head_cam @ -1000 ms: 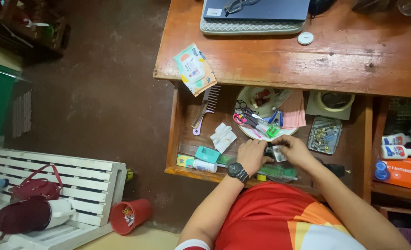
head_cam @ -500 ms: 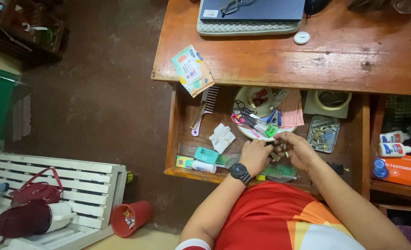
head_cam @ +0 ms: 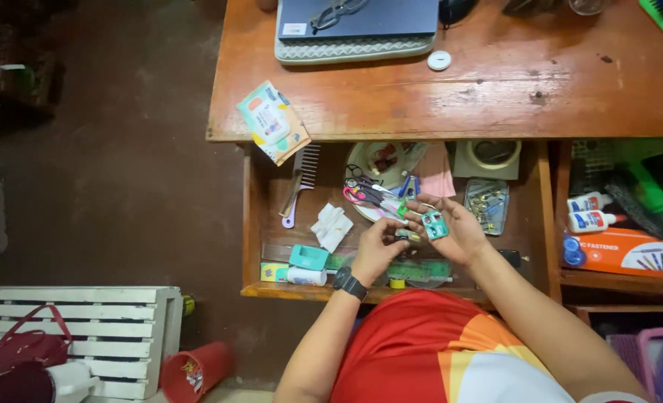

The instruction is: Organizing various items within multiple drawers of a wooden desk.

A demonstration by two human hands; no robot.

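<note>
Two hands work above one open drawer [head_cam: 255, 224] of the wooden table [head_cam: 495, 97]. The right hand [head_cam: 451, 227] lies palm up, its grip half open, and one small teal square piece [head_cam: 434, 224] rests on the fingers; a thin wire or ring hangs from it. The left hand [head_cam: 376, 246], with one black watch [head_cam: 349, 283] on the wrist, has its fingertips closed together just beside that piece, but I cannot tell what they pinch. In the drawer I count one purple comb [head_cam: 300, 183], one folded white paper [head_cam: 331, 227], one teal box [head_cam: 308, 257], one green ruler [head_cam: 421, 270], one clear case with small metal parts [head_cam: 486, 205] and one round white dish [head_cam: 361, 160]; the dish holds scissors with pink handles [head_cam: 361, 195] and other small items too mixed to count. On the table top are one closed laptop [head_cam: 357, 19] with one pair of glasses [head_cam: 335, 13] on it, one pack of wipes [head_cam: 273, 123] at the edge and one small white disc [head_cam: 439, 60]. In the shelf at the right stand two white glue bottles [head_cam: 591, 213] above one orange box [head_cam: 622, 250].
</note>
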